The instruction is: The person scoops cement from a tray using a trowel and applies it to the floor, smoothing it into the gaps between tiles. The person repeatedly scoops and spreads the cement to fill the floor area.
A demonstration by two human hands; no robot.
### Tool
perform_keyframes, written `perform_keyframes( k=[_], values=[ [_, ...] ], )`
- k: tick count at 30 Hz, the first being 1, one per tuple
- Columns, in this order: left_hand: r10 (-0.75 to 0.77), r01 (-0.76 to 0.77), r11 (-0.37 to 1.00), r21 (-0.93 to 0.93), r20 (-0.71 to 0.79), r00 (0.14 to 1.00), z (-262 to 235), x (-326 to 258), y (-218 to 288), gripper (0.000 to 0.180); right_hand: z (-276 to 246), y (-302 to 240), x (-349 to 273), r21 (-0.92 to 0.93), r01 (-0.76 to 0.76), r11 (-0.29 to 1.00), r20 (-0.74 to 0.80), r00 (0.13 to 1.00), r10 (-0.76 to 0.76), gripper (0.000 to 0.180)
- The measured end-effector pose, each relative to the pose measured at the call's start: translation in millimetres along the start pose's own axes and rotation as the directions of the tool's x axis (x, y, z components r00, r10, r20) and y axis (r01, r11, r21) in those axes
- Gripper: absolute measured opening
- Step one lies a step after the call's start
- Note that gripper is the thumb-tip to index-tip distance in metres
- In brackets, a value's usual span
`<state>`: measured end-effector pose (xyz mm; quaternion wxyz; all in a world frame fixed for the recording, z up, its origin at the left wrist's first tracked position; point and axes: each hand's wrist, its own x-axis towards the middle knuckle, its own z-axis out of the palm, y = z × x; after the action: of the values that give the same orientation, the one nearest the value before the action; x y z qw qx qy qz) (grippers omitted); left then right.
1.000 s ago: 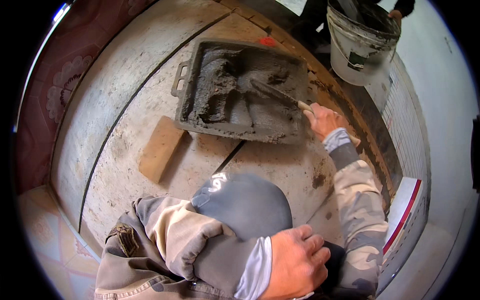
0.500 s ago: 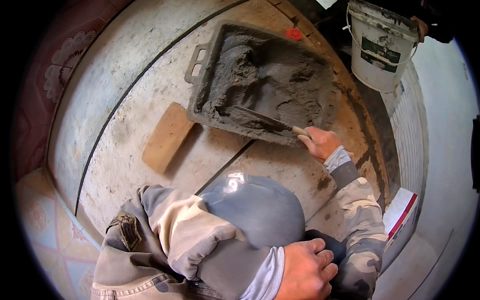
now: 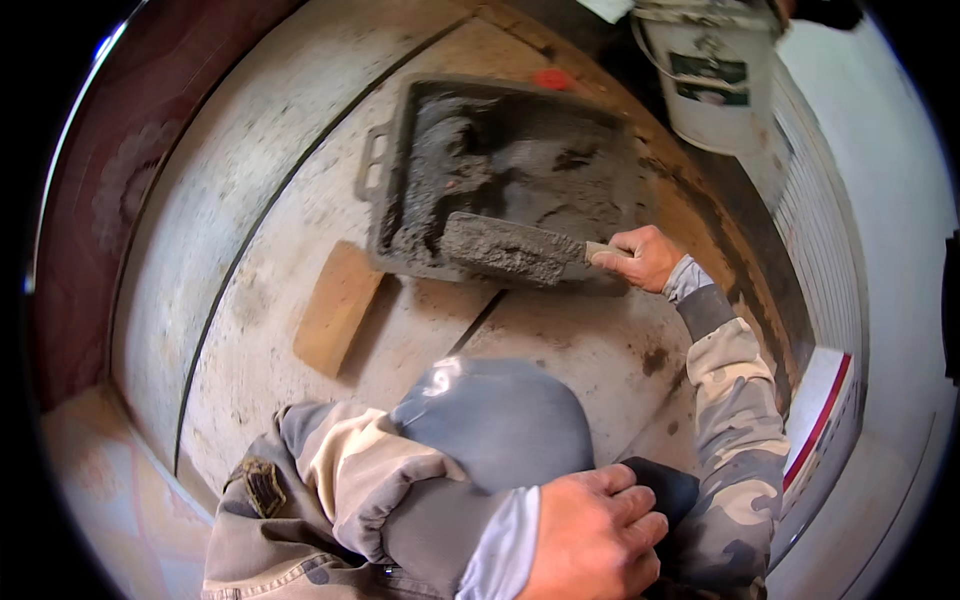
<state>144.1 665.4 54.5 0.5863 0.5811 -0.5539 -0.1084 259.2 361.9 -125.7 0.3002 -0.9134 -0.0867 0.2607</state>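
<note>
My right hand point(image 3: 644, 258) grips the light handle of a trowel point(image 3: 515, 246). Wet grey mortar coats the blade, which hangs over the near side of a dark rectangular tub point(image 3: 376, 222). Inside the tub lies a thick, uneven mass of mortar point(image 3: 560, 180). At the bottom of the view, my left hand point(image 3: 592, 535) is closed with its fingers curled in front of my knee point(image 3: 510, 420). The inside of that fist is hidden, so anything in it cannot be seen.
A tan brick point(image 3: 338, 308) lies on the pale floor left of the tub's near corner. At the upper right stands a splashed white bucket point(image 3: 705, 95), with part of another person's hand at its rim. A red item point(image 3: 551, 79) sits behind the tub. A white box point(image 3: 818, 410) stands right of my forearm.
The trowel has turned and come up from the mortar, its broad face now loaded with it. My left hand stays closed by my knee. The whole view has shifted slightly.
</note>
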Motion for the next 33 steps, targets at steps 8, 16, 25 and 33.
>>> perform_keyframes(
  k=[8, 16, 25, 33],
  values=[
    [0.019, -0.037, 0.996, 0.077, 0.221, 0.975, -6.8, 20.0, -15.1, 0.032, 90.3, 74.5, -183.3, 0.676, -0.383, 0.630, 0.034, 0.870, 0.492, 0.045],
    [-0.024, -0.009, 0.996, 0.083, 0.381, 0.924, 20.5, 54.4, -12.8, 0.040, 239.7, 113.0, -306.7, 0.956, -0.080, 0.284, -0.217, 0.460, 0.861, 0.032],
    [-0.217, 0.067, 0.952, 0.298, 0.506, 0.835, 51.5, 65.7, -13.8, 0.029, 262.3, 212.6, -290.1, 0.763, -0.363, 0.535, -0.590, -0.051, 0.806, 0.038],
    [-0.250, 0.077, 0.942, 0.327, 0.529, 0.811, 64.0, 73.4, -10.9, 0.028, 247.4, 211.3, -295.6, 0.685, -0.355, 0.637, -0.687, -0.022, 0.726, 0.049]
  ],
)
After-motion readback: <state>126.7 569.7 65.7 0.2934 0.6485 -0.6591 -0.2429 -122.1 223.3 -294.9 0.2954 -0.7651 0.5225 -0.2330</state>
